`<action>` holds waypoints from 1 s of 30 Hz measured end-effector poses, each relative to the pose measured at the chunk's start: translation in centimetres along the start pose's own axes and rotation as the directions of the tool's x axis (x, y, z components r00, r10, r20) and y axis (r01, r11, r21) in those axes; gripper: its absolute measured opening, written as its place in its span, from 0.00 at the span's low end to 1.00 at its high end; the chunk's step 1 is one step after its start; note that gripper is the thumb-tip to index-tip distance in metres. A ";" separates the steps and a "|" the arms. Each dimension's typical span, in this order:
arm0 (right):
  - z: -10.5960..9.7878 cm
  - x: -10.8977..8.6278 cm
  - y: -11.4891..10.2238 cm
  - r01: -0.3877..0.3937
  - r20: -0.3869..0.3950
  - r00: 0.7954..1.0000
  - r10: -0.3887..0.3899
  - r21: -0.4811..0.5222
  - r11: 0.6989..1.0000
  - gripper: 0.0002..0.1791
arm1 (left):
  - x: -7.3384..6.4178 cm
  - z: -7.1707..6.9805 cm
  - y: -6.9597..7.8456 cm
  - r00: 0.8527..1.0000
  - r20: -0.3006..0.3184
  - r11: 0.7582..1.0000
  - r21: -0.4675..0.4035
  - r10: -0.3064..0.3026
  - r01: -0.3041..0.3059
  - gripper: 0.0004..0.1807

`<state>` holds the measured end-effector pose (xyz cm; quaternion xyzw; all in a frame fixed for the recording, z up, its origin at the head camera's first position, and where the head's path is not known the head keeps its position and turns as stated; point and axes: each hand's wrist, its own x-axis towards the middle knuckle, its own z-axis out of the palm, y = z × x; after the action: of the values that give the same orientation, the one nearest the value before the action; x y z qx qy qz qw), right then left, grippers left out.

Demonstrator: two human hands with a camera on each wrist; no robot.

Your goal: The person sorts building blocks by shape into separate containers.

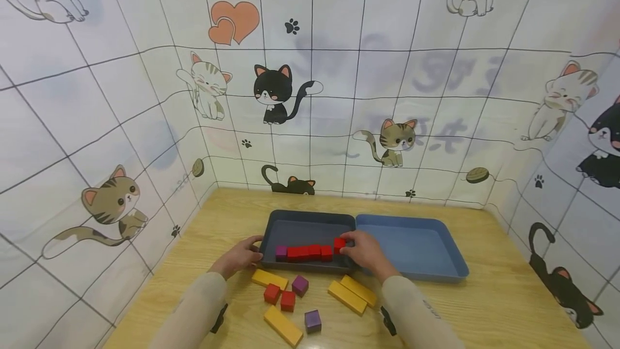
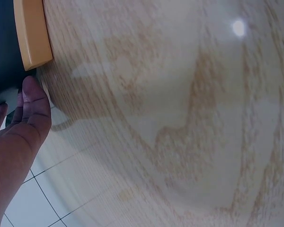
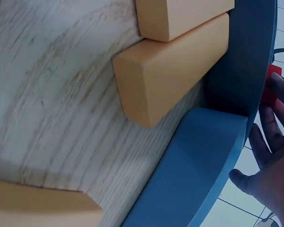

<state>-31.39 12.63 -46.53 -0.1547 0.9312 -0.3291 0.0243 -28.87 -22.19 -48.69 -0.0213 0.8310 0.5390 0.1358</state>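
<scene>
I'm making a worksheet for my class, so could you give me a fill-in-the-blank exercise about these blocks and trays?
1. The right hand pinches a ____ block.
2. Seen from the head camera, the purple cube inside the dark tray is at the row's ____ end.
3. In that view, the blue tray stands to the ____ of the dark tray.
4. There, ____ yellow blocks lie on the table.

Missing words: red; left; right; four.

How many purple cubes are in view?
3: one purple cube in the dark tray; another on the table, near the tray; a third farther from it. The right hand might hide more.
</scene>
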 end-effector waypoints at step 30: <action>0.3 -0.7 -0.9 0.071 -0.019 0.997 -0.071 0.044 0.996 0.22 | 0.2 0.2 0.1 0.999 -0.011 0.999 0.030 -0.033 0.033 0.31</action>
<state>-30.41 12.02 -46.30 -0.1841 0.9177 -0.3520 0.0078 -29.04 -21.98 -48.71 -0.0358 0.8393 0.5240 0.1404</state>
